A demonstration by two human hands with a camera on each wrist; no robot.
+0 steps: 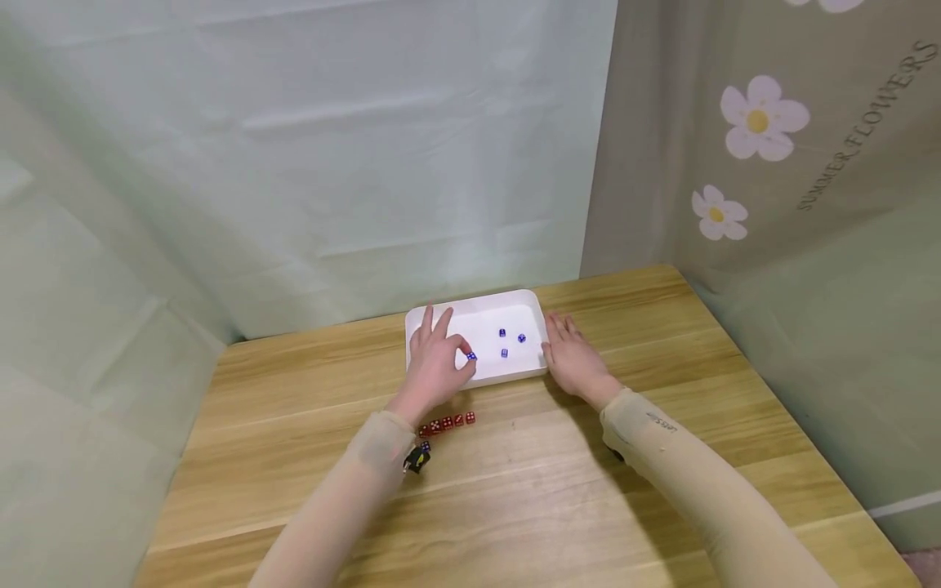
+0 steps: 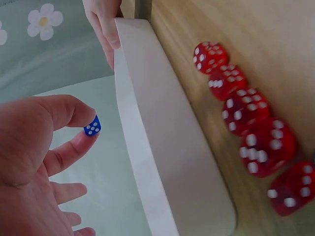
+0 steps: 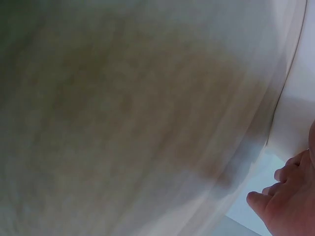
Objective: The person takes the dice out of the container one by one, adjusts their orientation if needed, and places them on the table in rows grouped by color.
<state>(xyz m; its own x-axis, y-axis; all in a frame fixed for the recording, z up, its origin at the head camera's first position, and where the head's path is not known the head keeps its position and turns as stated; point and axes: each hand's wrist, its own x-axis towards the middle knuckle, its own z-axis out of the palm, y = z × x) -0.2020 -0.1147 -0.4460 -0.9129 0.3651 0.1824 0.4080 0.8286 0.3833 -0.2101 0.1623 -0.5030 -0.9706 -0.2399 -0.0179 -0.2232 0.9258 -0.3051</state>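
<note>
My left hand (image 1: 435,363) is over the left part of a white tray (image 1: 488,380), pinching a blue die (image 2: 92,127) between thumb and index finger. Its other fingers are spread. Several white pips face the left wrist camera. Farther right in the tray lie three more blue dice (image 1: 504,353). With fingers extended, my right hand (image 1: 577,359) rests along the tray's right outer side. In the right wrist view, only part of that hand (image 3: 288,196) shows beside the tray wall.
Red dice (image 1: 447,423) form a row on the wooden table (image 1: 529,490) in front of the tray. Another blue die (image 1: 425,446) is by my left wrist, near a dark strapped device (image 1: 417,461). Pale curtains (image 1: 367,163) hang behind the table.
</note>
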